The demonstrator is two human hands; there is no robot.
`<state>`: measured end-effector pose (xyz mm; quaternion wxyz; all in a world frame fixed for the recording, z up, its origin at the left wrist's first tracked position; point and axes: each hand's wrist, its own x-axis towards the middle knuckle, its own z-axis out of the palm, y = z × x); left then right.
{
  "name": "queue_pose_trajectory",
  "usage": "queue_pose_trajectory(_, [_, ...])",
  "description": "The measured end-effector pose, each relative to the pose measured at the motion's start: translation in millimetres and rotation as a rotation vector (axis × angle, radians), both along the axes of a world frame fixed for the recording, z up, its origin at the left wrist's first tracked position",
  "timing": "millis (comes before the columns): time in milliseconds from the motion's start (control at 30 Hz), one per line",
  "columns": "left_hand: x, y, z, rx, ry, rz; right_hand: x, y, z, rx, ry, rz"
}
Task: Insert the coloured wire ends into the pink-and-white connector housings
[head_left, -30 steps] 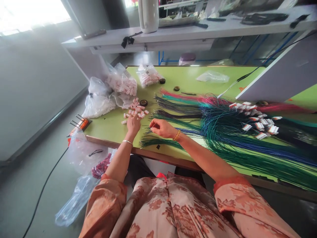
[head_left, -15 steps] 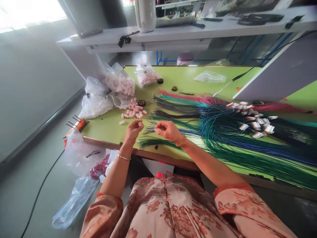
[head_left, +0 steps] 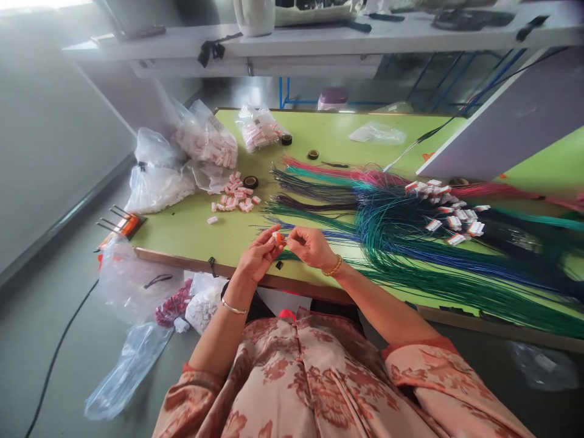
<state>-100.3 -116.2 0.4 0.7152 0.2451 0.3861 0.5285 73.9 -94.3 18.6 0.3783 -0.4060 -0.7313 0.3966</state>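
My left hand [head_left: 259, 258] is closed in a pinch on a small white-and-orange plastic connector [head_left: 277, 238], above the table's front edge. Right beside it, my right hand [head_left: 311, 247] is also closed, its thumb and forefinger pressed together at the connector's right side. Whatever those fingertips hold is too small to make out. Beneath and behind my right hand, bundles of green and blue wires [head_left: 438, 298] stretch to the right, their stripped or tipped ends lying toward the left. Loose connectors [head_left: 237, 198] lie in a pile beyond my left hand.
Plastic bags of connectors [head_left: 212, 143] stand at the back left. Rolls of black tape [head_left: 250, 182] lie on the green table [head_left: 319, 131]. Wired connectors [head_left: 456, 220] cluster on the right. An orange pronged holder [head_left: 128, 225] sits at the left edge; a shelf [head_left: 319, 42] spans the back.
My hands have come together and nearer my body, the connector now turned so its orange part shows. My right hand has moved up against it. The view has shifted slightly.
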Motion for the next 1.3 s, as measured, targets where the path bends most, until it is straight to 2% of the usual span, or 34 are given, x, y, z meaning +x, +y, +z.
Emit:
queue_pose_trajectory(300, [3.8,-0.8,0.0,0.006,0.025,-0.003,3.3,-0.5,0.3,-0.002,-0.012,0.002])
queue_pose_trajectory(633, [25.7,-7.6,-4.6,0.081,0.191,0.166,1.0,-1.2,-11.9,0.027,-0.060,0.022])
queue_pose_trajectory(933, [14.3,-13.7,-1.4,0.061,0.221,0.205,-0.7,-1.1,-15.4,-0.013,-0.051,0.147])
queue_pose_trajectory(1167, [21.0,-25.9,-0.6,0.061,0.326,0.241,-6.9,-13.3,-21.0,0.064,-0.121,0.125])
queue_pose_trajectory(1300, [15.9,-24.5,-3.1,0.041,0.294,0.248,-1.5,4.4,-16.0,0.014,-0.148,0.225])
